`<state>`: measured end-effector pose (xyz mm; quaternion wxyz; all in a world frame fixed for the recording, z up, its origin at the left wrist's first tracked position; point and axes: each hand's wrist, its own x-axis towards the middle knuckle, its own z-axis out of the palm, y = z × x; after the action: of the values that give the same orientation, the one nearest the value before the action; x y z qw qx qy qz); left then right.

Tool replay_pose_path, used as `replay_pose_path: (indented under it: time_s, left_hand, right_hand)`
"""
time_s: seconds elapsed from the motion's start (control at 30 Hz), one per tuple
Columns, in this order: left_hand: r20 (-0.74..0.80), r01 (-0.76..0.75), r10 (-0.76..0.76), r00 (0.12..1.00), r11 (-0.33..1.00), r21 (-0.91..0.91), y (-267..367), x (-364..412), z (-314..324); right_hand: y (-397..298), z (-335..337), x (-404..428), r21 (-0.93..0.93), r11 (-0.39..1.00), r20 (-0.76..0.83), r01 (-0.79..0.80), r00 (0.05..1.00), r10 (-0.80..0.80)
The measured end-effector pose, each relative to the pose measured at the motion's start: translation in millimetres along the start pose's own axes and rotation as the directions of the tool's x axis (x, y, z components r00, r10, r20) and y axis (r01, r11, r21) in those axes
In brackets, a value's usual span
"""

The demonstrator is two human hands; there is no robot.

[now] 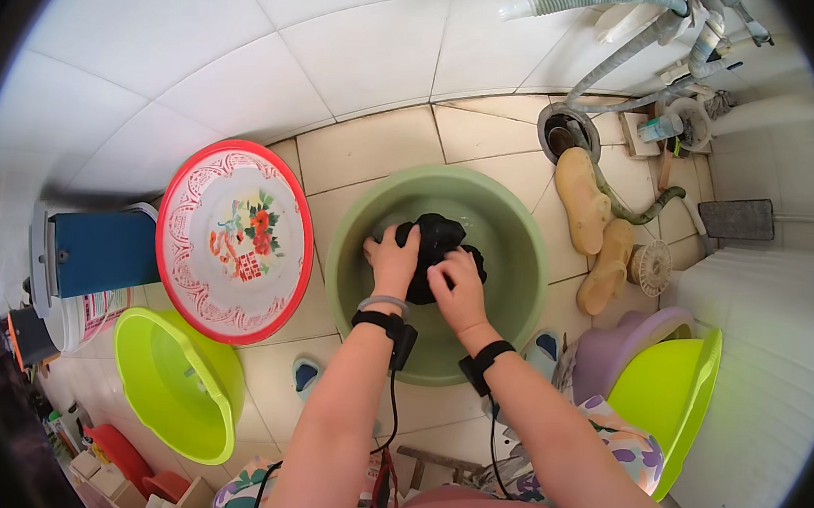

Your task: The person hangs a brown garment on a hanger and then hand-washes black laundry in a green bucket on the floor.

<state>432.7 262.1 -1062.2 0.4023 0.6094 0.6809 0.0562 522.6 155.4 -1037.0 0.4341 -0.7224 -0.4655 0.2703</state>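
A round green plastic basin (522, 219) stands on the floor before me, with what looks like shallow water inside. In it lies a bunched black cloth (438, 238), wet-looking and piled near the middle. My left hand (393, 264) grips the cloth's left side, a fold of it showing between thumb and fingers. On the right side, my right hand (462, 290) has its fingers bent into the cloth; their tips are partly hidden. Both hands are inside the rim, close together. The cloth's underside is out of sight.
A red-rimmed flowered basin (283, 309) leans at left, beside a lime-green basin (224, 383). Tan slippers (580, 202) lie near a floor drain (554, 126) at upper right. A purple basin (605, 353) and another lime basin (660, 385) stand right. Wrist cables (393, 409) trail towards me.
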Motion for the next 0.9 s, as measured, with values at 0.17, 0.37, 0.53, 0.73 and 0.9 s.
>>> replay_pose_path:
  time_s: [0.17,0.37,0.53,0.73,0.9]
  left_hand:
    - [-0.062,-0.221,0.220,0.973,0.975,-0.012,-12.9,-62.2,28.3]
    - [-0.024,-0.252,0.278,0.960,0.901,0.353,-29.4,-49.2,37.8]
    - [-0.003,-0.324,0.364,0.931,0.833,0.448,-23.3,-6.6,38.4]
    - [0.179,-0.252,0.206,0.962,0.923,0.289,-14.3,36.3,30.5]
    - [0.273,-0.017,-0.036,0.961,0.981,0.191,25.7,29.8,-19.1]
  right_hand:
    - [23.8,25.8,-6.9,0.028,0.799,-0.340,-0.601,0.746,0.573]
    - [38.9,38.2,-5.8,-0.359,0.738,-0.086,-0.571,0.808,0.583]
    - [51.9,41.6,45.1,-0.595,0.725,-0.084,-0.347,0.924,0.372]
    - [74.2,24.4,73.6,-0.471,0.828,-0.135,-0.304,0.953,0.273]
    - [21.5,0.4,38.6,-0.177,0.980,-0.090,0.091,0.990,-0.108]
